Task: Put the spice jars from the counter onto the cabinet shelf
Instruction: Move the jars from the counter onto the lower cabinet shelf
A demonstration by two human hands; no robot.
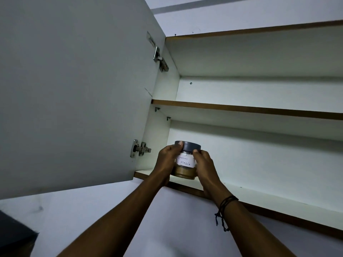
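Note:
A clear spice jar [186,170] with a grey lid, brown powder and a white label reading "Garam Masala" sits at the left front of the cabinet's bottom shelf [259,195]. My left hand [168,158] grips its left side, thumb up on the lid. From the right, my right hand [205,165] holds the jar with its thumb at the lid's edge. Whether the jar's base rests on the shelf or hovers just above it cannot be told.
The white cabinet door [74,89] stands open on the left, with two metal hinges. A middle shelf [241,108] with a brown edge runs above. A dark object [14,236] shows at the bottom left corner. A black cord bracelet circles my right wrist.

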